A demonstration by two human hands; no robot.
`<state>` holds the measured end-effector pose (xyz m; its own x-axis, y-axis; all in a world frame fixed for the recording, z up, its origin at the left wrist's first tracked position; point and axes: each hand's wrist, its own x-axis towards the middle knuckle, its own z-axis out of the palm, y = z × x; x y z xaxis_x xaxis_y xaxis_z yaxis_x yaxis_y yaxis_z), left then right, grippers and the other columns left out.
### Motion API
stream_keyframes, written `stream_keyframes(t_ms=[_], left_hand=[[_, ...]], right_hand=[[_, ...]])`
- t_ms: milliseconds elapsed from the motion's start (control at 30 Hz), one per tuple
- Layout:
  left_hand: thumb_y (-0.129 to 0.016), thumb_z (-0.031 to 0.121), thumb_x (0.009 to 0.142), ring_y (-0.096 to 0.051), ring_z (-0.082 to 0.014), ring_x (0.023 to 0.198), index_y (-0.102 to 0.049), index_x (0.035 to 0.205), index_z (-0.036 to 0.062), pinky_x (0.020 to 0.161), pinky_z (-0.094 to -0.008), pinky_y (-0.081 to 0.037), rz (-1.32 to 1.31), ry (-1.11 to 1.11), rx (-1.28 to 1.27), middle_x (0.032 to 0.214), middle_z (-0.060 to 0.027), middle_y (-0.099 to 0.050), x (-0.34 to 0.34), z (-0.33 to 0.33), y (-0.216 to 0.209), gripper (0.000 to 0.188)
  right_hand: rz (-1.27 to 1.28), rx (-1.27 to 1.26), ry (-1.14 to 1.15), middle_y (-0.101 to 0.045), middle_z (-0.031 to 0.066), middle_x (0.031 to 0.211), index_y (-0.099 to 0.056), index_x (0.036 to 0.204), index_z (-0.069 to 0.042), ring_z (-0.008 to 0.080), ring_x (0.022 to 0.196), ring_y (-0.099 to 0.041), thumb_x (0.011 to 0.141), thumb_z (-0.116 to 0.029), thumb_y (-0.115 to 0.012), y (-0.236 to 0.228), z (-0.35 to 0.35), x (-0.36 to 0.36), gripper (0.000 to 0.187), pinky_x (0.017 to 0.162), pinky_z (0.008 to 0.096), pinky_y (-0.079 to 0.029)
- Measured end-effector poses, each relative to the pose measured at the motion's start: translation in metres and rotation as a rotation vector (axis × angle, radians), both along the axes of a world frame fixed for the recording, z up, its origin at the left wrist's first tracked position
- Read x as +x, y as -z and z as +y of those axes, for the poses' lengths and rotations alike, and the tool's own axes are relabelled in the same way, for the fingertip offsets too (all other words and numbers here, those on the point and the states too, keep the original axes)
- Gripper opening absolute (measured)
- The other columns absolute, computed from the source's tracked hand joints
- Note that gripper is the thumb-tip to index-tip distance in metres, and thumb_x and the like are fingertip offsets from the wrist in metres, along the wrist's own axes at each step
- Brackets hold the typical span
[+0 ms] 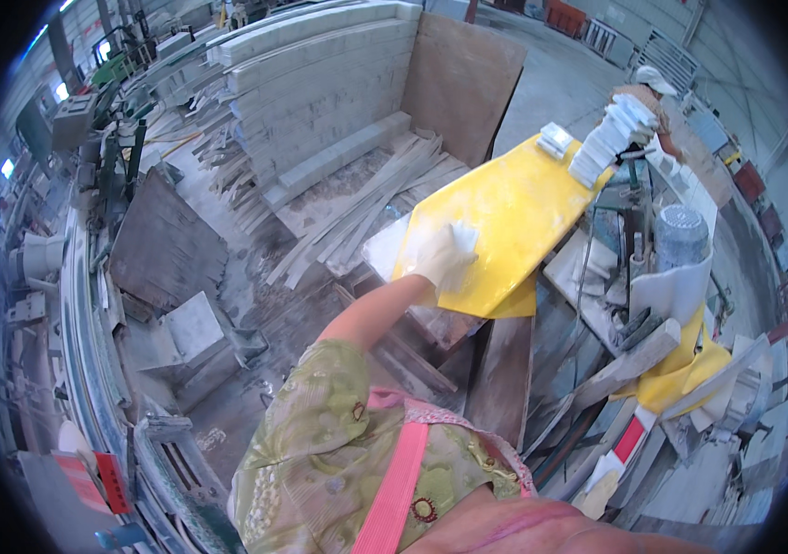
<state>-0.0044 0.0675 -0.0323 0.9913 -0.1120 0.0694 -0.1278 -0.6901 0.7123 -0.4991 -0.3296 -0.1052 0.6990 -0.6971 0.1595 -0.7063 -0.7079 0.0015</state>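
Note:
My left hand (443,258), in a pale glove, reaches over a yellow-covered work surface (519,208). Its fingers are closed on a small white slab (465,238) resting on the yellow cover; the glove hides part of the slab. Toward the far end of the surface leans a stack of white slabs (600,148), with a few more slabs (555,139) just left of it. At the lower right, a cream glove that seems to be my right hand (600,496) shows only in part, beside a white piece (606,467). Its fingers cannot be made out.
Stacked long pale stone blocks (320,83) and an upright brown board (461,78) stand beyond. Thin offcut strips (357,208) litter the floor. On the right are a bluish bucket (680,235) and crumpled yellow sheeting (685,374). Another person (653,97) in a white cap is at the far right.

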Motion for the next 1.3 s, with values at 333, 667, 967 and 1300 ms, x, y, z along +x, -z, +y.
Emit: stream_keyframes(t_ms=[333, 667, 967, 1300], left_hand=[[-0.076, 0.050, 0.077, -0.067, -0.0347, 0.112, -0.058, 0.128, -0.0020, 0.093, -0.0436, -0.053, 0.164, -0.011, -0.022, 0.119, -0.0225, -0.069, 0.015, -0.004, 0.015, 0.075], [-0.071, 0.055, 0.082, -0.066, -0.0325, 0.114, -0.064, 0.124, -0.0021, 0.093, -0.0418, -0.052, 0.144, 0.006, -0.041, 0.120, -0.0230, -0.068, -0.006, 0.002, -0.019, 0.071], [-0.071, 0.041, 0.090, -0.066, -0.0352, 0.107, -0.063, 0.127, 0.0034, 0.088, -0.0421, -0.053, -0.253, 0.341, 0.387, 0.122, -0.0267, -0.064, -0.005, 0.030, -0.009, 0.053], [-0.081, 0.041, 0.083, -0.069, -0.0438, 0.107, -0.038, 0.139, -0.0111, 0.089, -0.0494, -0.056, 0.019, 0.055, -0.223, 0.117, -0.0301, -0.068, 0.021, -0.004, 0.043, 0.087]], right_hand=[[0.196, -0.010, 0.098, -0.045, 0.0270, 0.155, -0.036, 0.152, 0.010, 0.0399, 0.140, -0.048, 0.081, 0.003, -0.068, 0.012, -0.042, 0.020, 0.078, 0.112, 0.0418, -0.046], [0.049, 0.041, 0.145, -0.070, 0.0256, 0.101, -0.058, 0.128, 0.004, 0.0433, 0.090, -0.071, 0.089, -0.015, -0.072, -0.011, -0.055, 0.025, 0.046, 0.084, 0.0518, -0.056], [-0.966, 1.119, -0.035, -0.072, 0.0137, 0.113, -0.061, 0.132, 0.005, 0.0246, 0.095, -0.073, 0.099, -0.027, -0.068, -0.056, 0.030, 0.184, 0.046, 0.080, 0.0406, -0.059], [-0.917, 1.391, -0.230, -0.057, 0.0102, 0.143, -0.046, 0.152, -0.006, 0.0222, 0.124, -0.058, 0.103, -0.043, -0.063, -0.040, 0.292, 0.413, 0.064, 0.105, 0.0396, -0.046]])
